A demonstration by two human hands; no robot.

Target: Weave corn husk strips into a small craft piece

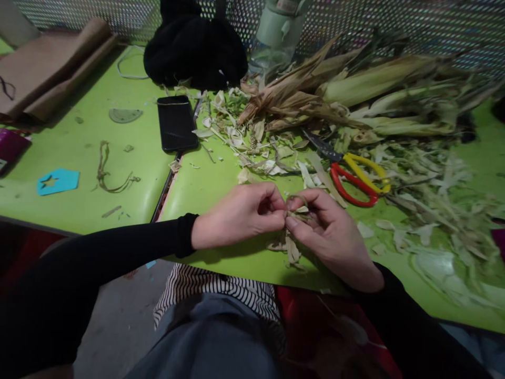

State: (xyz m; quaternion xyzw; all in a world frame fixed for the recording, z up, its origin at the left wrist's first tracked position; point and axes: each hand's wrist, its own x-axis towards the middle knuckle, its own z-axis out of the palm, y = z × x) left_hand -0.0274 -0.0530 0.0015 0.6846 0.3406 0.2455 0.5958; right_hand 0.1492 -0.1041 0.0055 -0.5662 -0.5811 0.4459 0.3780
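Observation:
My left hand (250, 210) and my right hand (331, 231) meet over the front of the green table. Between the fingertips of both is a small bundle of corn husk strips (302, 211), with a thin loop curling up at its top. Pale husk pieces (292, 250) hang or lie just below; I cannot tell whether they join the bundle. The fingers of each hand are pinched together, hiding part of the strips. Scissors (355, 176) with one red and one yellow handle lie beyond my right hand, blades pointing away to the left.
Corn husks (363, 92) are heaped at the back right, with scraps (450, 195) spread down the right side. A phone (177, 125), a twisted cord (103, 173), a blue tag (58, 181) and a protractor (125, 115) lie left. Behind stand a black bag (195, 52) and a bottle (278, 34).

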